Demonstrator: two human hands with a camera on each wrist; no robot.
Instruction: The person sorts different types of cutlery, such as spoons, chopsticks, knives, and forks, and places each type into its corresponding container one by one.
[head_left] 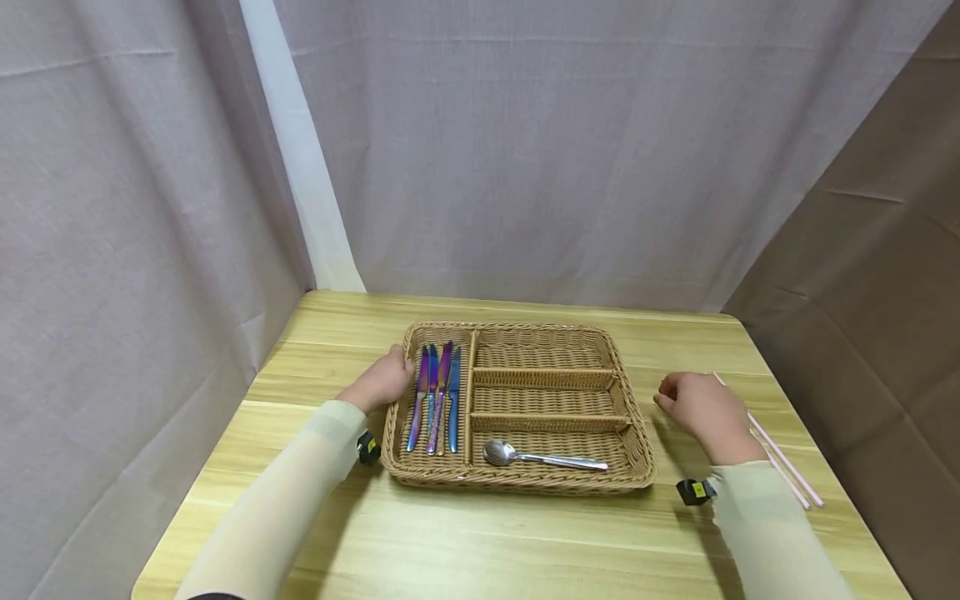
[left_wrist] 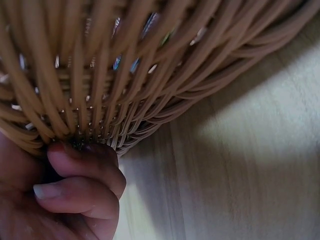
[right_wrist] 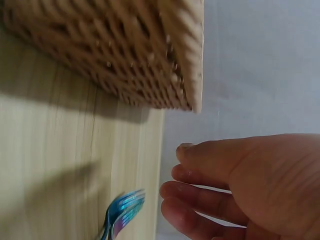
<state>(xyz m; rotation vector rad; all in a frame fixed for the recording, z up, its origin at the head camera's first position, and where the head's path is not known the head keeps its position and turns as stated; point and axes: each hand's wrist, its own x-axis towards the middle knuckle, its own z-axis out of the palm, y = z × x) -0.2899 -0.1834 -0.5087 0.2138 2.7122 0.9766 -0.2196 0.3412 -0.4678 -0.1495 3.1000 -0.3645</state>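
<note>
Left hand (head_left: 386,381) gripping basket (head_left: 517,477), forks (right_wrist: 121,204) partly cut off

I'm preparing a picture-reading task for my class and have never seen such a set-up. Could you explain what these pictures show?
There is no robot, only a person's arms in pale sleeves. A head camera takes the wide picture, looking forward and down; small black cameras on the wrists take the close ones.

On the pale wooden table sits a tan, rectangular wicker basket with four compartments. Shiny purple and blue metal knives lie in the left one, a silver metal spoon in the one nearest the person. Two slim pink sticks lie at the table's right.

The left hand grips the basket's left side. The right hand holds nothing; its camera shows at least one shiny blue metal fork nearby.
</note>
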